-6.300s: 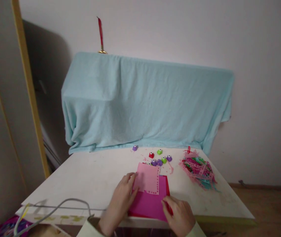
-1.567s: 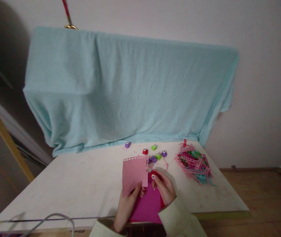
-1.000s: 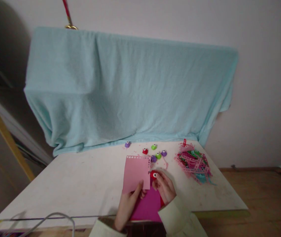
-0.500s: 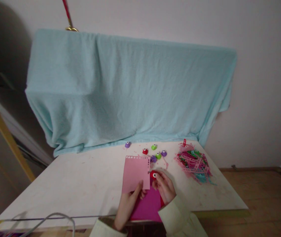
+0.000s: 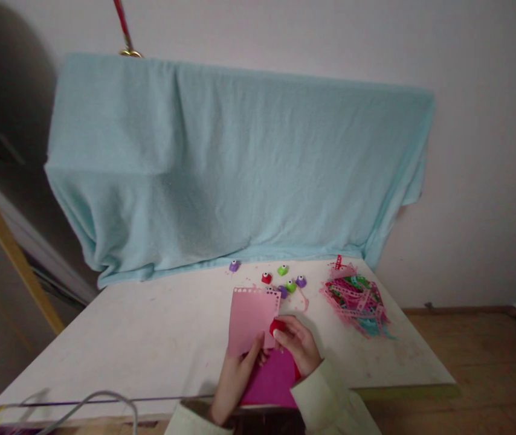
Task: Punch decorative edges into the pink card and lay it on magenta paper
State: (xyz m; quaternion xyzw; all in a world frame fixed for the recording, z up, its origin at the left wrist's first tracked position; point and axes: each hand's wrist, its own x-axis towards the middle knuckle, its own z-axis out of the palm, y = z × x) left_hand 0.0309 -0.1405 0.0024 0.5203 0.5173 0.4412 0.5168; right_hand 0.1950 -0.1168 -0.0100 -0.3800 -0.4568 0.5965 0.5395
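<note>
A pink paper sheet [image 5: 251,317] is pinched at its lower edge by my left hand [image 5: 242,365], thumb on top. Small holes run along the sheet's top edge and down its upper right edge. My right hand [image 5: 301,344] grips a small red craft punch [image 5: 277,327] against the sheet's right edge, with the thumb pressed on it. Beneath both hands lies a magenta sheet [image 5: 270,380], with a strip of red at its right side. Just beyond the pink sheet sit several more craft punches: purple [image 5: 234,266], red [image 5: 266,278] and green [image 5: 283,270].
A heap of punched paper strips [image 5: 360,302] in pink, green, red and blue lies on the white table [image 5: 149,338] at the right. Behind, a light blue cloth [image 5: 262,163] hangs down to the tabletop. A grey cable [image 5: 104,394] curves over the front left edge.
The red craft punch has shifted slightly left and down onto the sheet's right edge, and my right thumb now covers its top. The pink sheet has moved slightly right.
</note>
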